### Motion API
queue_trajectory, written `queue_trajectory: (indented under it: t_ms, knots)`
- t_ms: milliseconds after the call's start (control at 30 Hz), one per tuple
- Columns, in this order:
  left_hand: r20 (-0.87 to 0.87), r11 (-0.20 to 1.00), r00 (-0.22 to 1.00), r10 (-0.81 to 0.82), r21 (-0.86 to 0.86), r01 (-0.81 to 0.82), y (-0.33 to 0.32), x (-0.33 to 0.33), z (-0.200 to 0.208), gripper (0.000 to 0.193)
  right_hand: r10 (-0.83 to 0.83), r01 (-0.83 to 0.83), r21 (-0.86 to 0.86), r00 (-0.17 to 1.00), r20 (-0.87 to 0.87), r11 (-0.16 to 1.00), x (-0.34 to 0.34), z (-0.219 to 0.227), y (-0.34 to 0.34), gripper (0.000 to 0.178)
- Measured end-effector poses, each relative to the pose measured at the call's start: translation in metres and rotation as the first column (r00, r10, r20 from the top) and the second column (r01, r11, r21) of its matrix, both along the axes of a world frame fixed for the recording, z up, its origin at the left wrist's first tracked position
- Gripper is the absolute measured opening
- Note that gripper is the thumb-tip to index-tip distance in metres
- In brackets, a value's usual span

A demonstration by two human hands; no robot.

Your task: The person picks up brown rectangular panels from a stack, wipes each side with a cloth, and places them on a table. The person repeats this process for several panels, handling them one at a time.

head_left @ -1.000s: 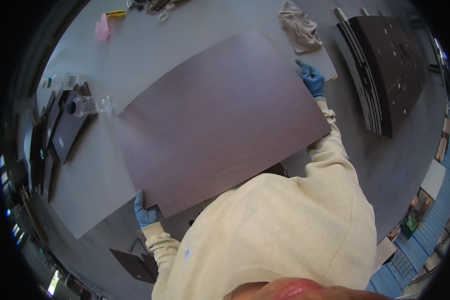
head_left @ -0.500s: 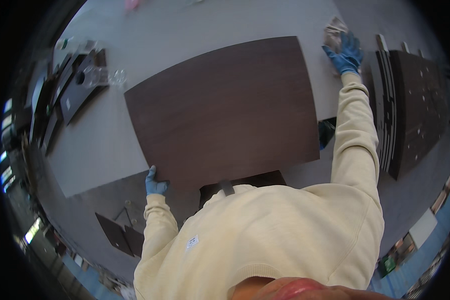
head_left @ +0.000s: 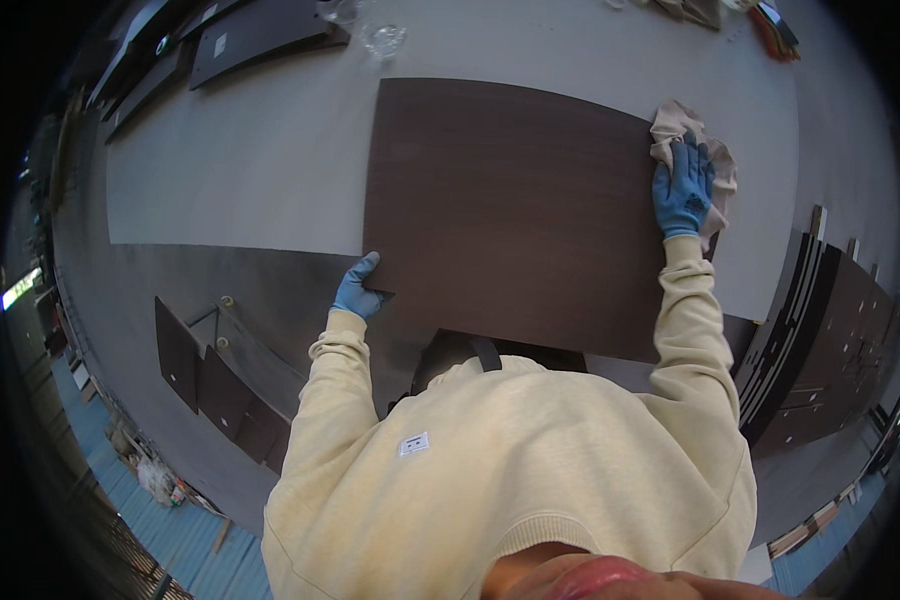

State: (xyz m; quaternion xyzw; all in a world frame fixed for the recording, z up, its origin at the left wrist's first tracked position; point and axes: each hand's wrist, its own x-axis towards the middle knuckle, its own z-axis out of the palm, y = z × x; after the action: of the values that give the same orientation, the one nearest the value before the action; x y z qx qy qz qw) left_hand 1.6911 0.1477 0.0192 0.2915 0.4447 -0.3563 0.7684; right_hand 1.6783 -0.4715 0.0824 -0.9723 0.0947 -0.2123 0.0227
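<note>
Brown panel (head_left: 510, 210), long axis left-to-right
Left hand (head_left: 356, 290) clasps its corner; flattened right hand (head_left: 684, 190) has brought cloth (head_left: 722, 175) to its right edge.

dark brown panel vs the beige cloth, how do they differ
The dark brown panel is flat, while the beige cloth is crumpled. The dark brown panel is much larger than the beige cloth. The left hand is at the dark brown panel's lower left corner; the right hand lies on the beige cloth. Both look plain.
</note>
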Motion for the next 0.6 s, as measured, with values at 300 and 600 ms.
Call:
queue_trajectory:
  t_ms: [300, 600]
  knots:
    - [0.145, 0.98, 0.981, -0.131, 0.17, 0.105, -0.01, -0.004, 0.014, 0.03, 0.268, -0.235, 0.23, 0.956, -0.124, 0.945, 0.169, -0.018, 0.336, 0.05]
    - [0.163, 0.992, 0.985, -0.055, 0.119, 0.036, -0.019, -0.01, 0.016, 0.023, 0.472, -0.459, 0.284, 0.881, 0.026, 0.842, 0.161, -0.034, 0.262, 0.028]
